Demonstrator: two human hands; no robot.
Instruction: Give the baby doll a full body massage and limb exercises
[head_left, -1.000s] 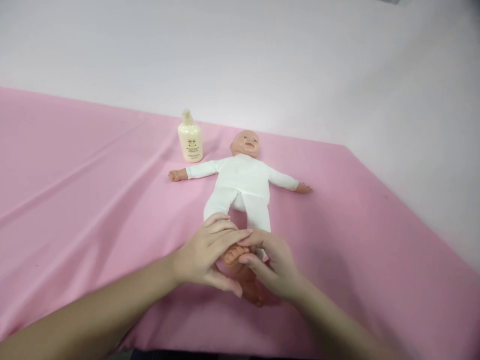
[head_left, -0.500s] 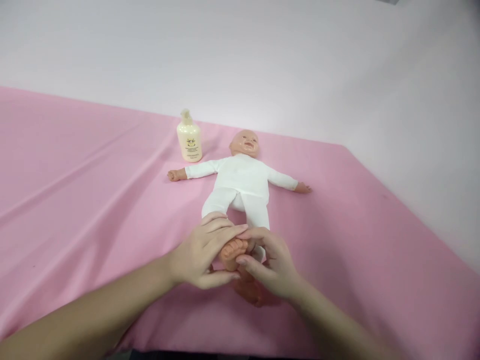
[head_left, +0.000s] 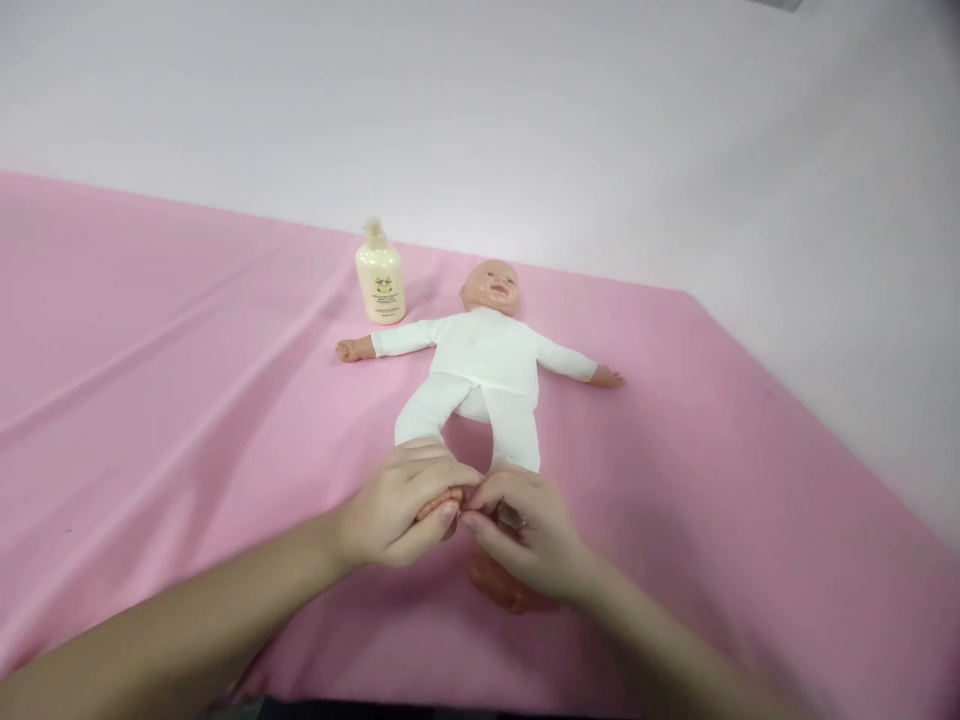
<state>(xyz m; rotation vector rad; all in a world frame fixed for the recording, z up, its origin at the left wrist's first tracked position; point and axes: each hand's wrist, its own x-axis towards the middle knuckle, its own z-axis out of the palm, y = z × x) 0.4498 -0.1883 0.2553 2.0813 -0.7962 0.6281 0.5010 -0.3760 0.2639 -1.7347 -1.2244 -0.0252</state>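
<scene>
A baby doll in white clothing lies on its back, head away from me and arms spread. My left hand is wrapped round one of its feet; only a strip of toes shows between thumb and fingers. Closed in a pinch, my right hand has its thumb and fingertips at the right edge of that same foot, touching the left fingertips. Just what the pinch holds is largely covered. Below my right hand rests the doll's other foot, partly hidden by it.
A cream pump bottle stands upright beside the doll's outstretched arm on the left. Pink cloth with folds on its left side covers the table. Beyond its far edge is a pale white surface.
My left hand has closed further over the foot, hiding more of it, and the foot has shifted left. My right fingertips have come together at its edge. The held leg bends outward more.
</scene>
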